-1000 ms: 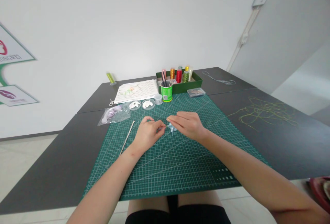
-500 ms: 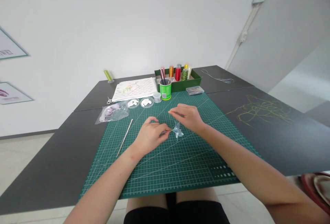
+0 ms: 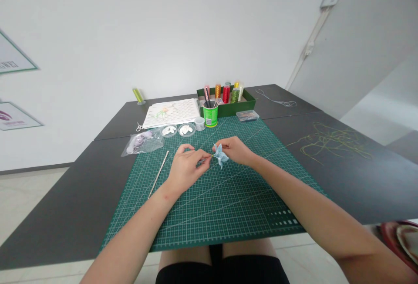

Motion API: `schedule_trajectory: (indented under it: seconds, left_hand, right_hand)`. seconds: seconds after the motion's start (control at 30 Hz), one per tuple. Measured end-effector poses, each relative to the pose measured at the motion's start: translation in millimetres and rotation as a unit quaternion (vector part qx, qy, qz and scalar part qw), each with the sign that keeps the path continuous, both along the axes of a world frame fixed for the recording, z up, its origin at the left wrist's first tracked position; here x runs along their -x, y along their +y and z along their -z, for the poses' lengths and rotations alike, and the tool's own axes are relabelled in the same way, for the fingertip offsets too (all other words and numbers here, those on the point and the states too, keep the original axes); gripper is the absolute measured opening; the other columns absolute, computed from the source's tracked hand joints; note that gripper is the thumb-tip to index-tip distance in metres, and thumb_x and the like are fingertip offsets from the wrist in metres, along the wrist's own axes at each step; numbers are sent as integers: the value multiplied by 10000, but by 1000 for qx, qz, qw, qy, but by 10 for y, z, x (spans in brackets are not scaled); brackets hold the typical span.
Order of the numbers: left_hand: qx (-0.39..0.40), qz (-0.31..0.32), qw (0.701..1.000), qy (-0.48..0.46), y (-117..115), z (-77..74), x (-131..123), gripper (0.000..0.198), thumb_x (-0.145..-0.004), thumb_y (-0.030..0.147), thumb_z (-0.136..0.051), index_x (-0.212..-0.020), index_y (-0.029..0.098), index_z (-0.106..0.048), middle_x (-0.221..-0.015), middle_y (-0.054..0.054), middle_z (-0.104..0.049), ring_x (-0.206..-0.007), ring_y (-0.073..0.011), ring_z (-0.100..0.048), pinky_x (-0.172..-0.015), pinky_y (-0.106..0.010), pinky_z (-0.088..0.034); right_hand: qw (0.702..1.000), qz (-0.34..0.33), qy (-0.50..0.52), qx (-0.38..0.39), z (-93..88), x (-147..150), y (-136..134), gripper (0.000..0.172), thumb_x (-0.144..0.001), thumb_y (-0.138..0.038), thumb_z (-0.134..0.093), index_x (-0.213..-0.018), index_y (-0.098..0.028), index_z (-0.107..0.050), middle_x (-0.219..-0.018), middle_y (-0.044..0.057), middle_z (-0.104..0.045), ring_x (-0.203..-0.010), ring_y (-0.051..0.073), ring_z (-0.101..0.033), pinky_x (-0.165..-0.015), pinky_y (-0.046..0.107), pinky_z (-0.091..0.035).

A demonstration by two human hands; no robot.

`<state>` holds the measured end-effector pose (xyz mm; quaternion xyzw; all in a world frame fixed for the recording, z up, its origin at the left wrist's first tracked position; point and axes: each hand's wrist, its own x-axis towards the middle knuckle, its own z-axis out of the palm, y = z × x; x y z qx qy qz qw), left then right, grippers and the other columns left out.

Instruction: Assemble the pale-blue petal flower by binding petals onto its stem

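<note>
A plain white wall (image 3: 170, 31) rises behind a long dark grey table (image 3: 48, 205), and over the table's near middle spreads a green cutting mat printed with a pale grid (image 3: 209, 214). At the back stands a shallow dark green rectangular box (image 3: 230, 110) with coloured thread spools (image 3: 226, 94) upright in it. Off to the right lies a loose tangle of olive-yellow thread (image 3: 333, 144); left of the box rests a pile of white sheets bearing a faint floral pattern (image 3: 179, 112).

Over the mat, the person's left hand (image 3: 187, 168) has thumb and fingertips pinched together, while the right hand (image 3: 238, 150) is half curled opposite, fingers close together; from here I can't tell whether they grip anything. A clear plastic bag with pale purple contents (image 3: 143, 141) sits at the mat's left edge. A bright green cylindrical can (image 3: 210, 117) holds dark-handled tools, and two round clear dishes (image 3: 192, 133) hold small white pieces. A slim silvery rod (image 3: 158, 174) lies left of the left hand. Between the hands is a pale blue star-shaped flower (image 3: 220, 155), just beside the right fingertips, its thin yellow-green stem (image 3: 214, 156) in the left hand's pinch.
</note>
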<state>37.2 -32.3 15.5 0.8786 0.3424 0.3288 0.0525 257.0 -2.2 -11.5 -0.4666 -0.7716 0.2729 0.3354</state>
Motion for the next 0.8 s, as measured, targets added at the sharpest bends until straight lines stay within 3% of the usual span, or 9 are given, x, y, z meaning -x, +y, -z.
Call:
schedule_trajectory:
  seconds: [0.13,0.3,0.57,0.8]
  left_hand:
    - [-10,-74,996,-51,46,-8,46,114,-914,266,-577,-874,252,-683,-735,49,-753,-647,-138,-656,-999,-387,-384]
    - [7,-153,985,-83,117,-8,91,85,-901,274,-608,-881,258,-689,-796,42,-773,-688,-157,-673,-1023,-404,-358]
    - [28,-181,978,-99,175,-21,102,94,-898,264,-609,-845,235,-681,-782,38,-770,-698,-156,-675,-964,-387,-359]
    - [30,-180,982,-58,209,16,110,94,-902,265,-603,-846,247,-676,-795,25,-773,-700,-172,-675,-969,-405,-355]
  right_hand:
    - [999,-16,-17,-23,-29,67,-72,217,-878,-224,-554,-735,-137,-691,-537,-43,-518,-512,90,-444,-513,200,-286]
    - [997,-48,-39,-39,-95,163,-199,214,-938,-246,-525,-842,-163,-697,-509,-70,-488,-462,83,-426,-515,200,-300]
    - [986,-79,-79,-125,-176,233,-347,234,-983,-269,-503,-941,-172,-712,-667,-19,-675,-572,103,-593,-581,199,-372]
    - [968,-58,-82,-228,-122,212,-352,203,-972,-257,-523,-965,-197,-717,-853,13,-773,-736,132,-706,-663,213,-454]
